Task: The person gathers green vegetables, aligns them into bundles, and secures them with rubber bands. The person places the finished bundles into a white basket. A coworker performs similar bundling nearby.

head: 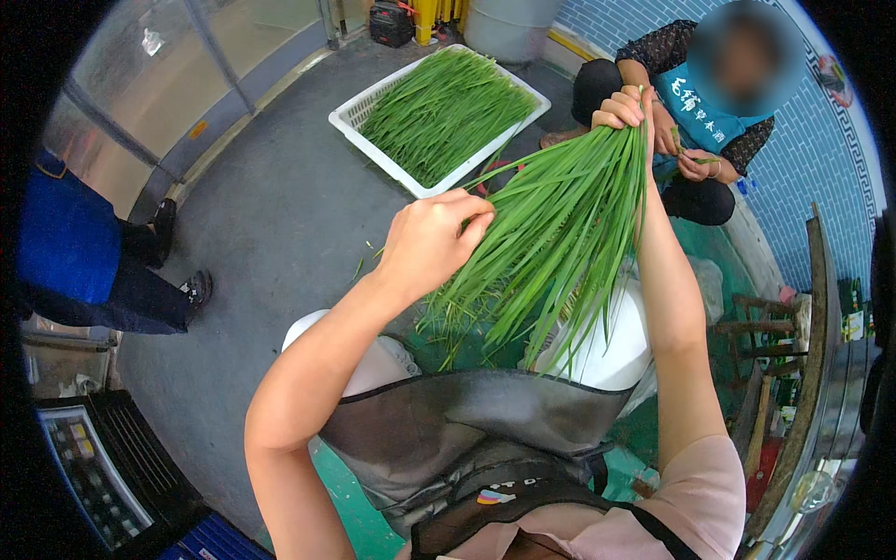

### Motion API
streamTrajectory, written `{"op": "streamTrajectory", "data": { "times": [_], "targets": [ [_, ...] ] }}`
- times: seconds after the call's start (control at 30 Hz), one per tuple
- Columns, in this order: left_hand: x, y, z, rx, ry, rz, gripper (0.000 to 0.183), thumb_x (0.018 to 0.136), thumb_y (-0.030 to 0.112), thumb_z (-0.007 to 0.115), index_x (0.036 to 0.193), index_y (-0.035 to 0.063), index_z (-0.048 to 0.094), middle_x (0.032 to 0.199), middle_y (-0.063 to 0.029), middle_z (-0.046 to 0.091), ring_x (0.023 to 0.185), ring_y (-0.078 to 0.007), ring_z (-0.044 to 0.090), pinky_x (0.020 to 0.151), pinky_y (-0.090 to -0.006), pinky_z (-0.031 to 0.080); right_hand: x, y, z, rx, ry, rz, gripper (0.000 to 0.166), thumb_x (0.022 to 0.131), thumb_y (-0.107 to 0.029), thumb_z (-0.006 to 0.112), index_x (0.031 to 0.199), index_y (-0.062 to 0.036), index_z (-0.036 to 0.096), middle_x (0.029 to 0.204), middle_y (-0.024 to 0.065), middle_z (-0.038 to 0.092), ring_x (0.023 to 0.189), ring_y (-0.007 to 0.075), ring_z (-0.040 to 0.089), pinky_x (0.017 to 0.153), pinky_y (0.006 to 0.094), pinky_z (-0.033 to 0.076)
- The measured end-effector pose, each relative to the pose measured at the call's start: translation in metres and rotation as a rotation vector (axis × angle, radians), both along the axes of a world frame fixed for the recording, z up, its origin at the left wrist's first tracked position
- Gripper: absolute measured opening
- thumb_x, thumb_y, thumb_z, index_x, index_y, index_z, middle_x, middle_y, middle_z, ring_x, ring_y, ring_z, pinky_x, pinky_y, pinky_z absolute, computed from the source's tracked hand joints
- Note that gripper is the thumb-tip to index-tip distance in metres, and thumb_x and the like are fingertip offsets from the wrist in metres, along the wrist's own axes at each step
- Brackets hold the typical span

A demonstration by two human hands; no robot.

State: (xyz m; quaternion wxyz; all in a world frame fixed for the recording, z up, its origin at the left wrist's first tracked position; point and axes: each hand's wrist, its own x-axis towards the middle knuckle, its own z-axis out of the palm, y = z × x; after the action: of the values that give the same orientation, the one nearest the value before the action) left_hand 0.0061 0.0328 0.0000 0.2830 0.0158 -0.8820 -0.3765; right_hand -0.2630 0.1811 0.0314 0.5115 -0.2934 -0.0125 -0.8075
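My right hand (625,115) is raised at the upper right, its fingers closed around the gathered ends of a bunch of garlic chives (560,231). From that grip the long flat green leaves fan out down and to the left, over my lap. At the left edge of the bunch, my left hand (441,231) has its thumb and fingers pinched together on the leaves; just how many blades it grips is hidden. Loose leaf scraps (465,318) lie on the floor below, between my knees. A dark apron (476,413) covers my lap.
Ahead stands a white plastic crate (437,190) filled with garlic chives. A co-worker (700,126) crouches at the upper right, handling some green stems. Another person's legs (150,280) are at the left. Wooden stools (763,325) stand at the right, beside a tiled wall (826,231).
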Motion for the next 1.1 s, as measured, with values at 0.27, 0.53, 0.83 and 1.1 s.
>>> {"op": "streamTrajectory", "data": {
  "times": [0.27, 0.53, 0.83, 1.1],
  "targets": [
    [0.003, -0.005, 0.012, 0.083, -0.021, 0.048, 0.008, 0.075, 0.005, 0.057, 0.08, 0.0024, 0.062, 0.069, -0.0062, 0.058, 0.054, -0.0127, 0.052, 0.051, -0.0255, 0.043, -0.001, 0.0, -0.001, 0.004, -0.025, 0.007, 0.034, 0.096, -0.038, 0.04, 0.075, -0.0112, 0.045, 0.063, -0.0061, 0.039, 0.061, 0.0062, 0.04, 0.065, 0.0229, 0.033],
    [0.003, -0.054, 0.003, 0.507, 0.057, 0.164, 0.018, 0.083, 0.003, 0.051, 0.094, 0.0036, 0.066, 0.078, -0.0036, 0.062, 0.061, -0.0088, 0.052, 0.057, -0.0226, 0.042, -0.021, 0.012, -0.005, -0.108, -0.1, 0.007, 0.034, 0.096, -0.038, 0.04, 0.082, -0.0092, 0.049, 0.064, -0.0052, 0.042, 0.063, 0.0071, 0.045, 0.066, 0.0242, 0.035],
    [0.002, -0.073, -0.02, 0.394, -0.126, 0.016, 0.018, 0.082, 0.013, 0.059, 0.095, 0.0018, 0.066, 0.091, -0.0075, 0.063, 0.078, -0.015, 0.057, 0.072, -0.0274, 0.046, -0.025, 0.005, -0.007, -0.162, -0.051, 0.053, 0.036, 0.097, -0.038, 0.037, 0.071, -0.0133, 0.04, 0.062, -0.0051, 0.039, 0.063, 0.0076, 0.044, 0.064, 0.0242, 0.034],
    [0.004, -0.067, -0.015, 0.345, -0.311, -0.02, 0.024, 0.082, 0.017, 0.061, 0.099, 0.0, 0.064, 0.088, -0.0108, 0.067, 0.082, -0.0168, 0.062, 0.074, -0.0287, 0.048, -0.027, 0.007, -0.009, -0.139, -0.049, 0.055, 0.034, 0.097, -0.037, 0.037, 0.074, -0.0125, 0.041, 0.064, -0.0047, 0.04, 0.063, 0.0078, 0.043, 0.065, 0.0243, 0.035]
  ]
}}
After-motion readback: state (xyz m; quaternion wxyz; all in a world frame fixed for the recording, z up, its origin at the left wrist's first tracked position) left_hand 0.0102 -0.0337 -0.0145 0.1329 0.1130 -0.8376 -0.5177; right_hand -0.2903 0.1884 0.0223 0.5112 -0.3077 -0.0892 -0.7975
